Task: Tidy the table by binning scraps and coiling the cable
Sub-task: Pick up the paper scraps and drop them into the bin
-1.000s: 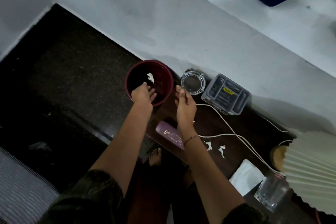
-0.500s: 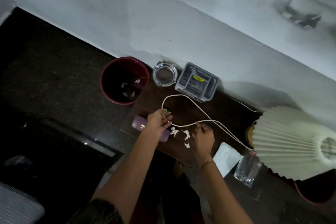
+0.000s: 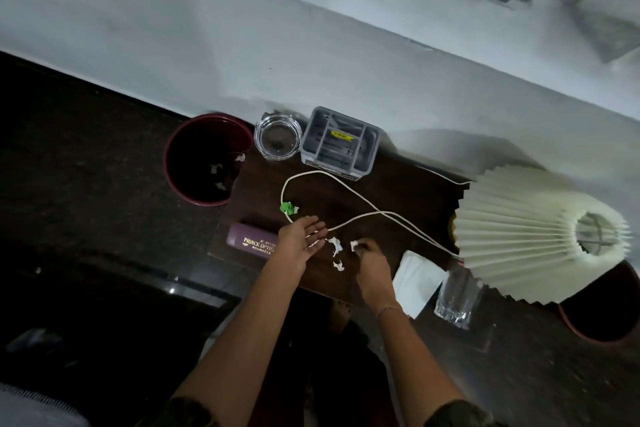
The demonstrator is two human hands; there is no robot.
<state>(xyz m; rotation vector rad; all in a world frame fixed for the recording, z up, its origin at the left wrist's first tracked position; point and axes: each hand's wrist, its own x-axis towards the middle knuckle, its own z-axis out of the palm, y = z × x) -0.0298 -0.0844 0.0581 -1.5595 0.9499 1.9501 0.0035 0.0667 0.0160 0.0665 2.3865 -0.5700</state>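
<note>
Near table edge: right hand curled, grip pinched on a white paper scrap. Left hand flat, fingers straight and spread, grip released, holding nothing, lying over the end of a purple case. More scraps loose between the hands. Just beyond, white cable looped across the table, green scrap touching it. Bare wood inside the loop. Farther: red bin off the table's left edge, scraps inside. Glass ashtray and grey organiser at the wall.

Cable end behind lampshade
</note>
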